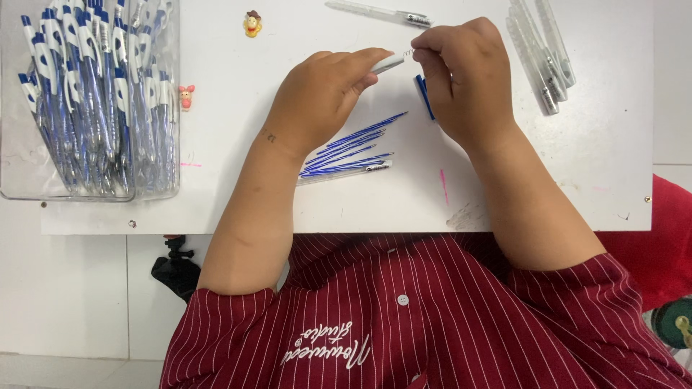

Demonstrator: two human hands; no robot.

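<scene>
Two hands [389,79] on slim clear pen barrel [388,64]

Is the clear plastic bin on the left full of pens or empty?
Full. The clear plastic bin is packed with blue-and-white pens lying side by side, filling most of its width.

On the table [216,202], the refills [349,150] lie at centre, the bin of pens [94,101] far left of them, the empty barrels [540,54] right and farther back.
</scene>
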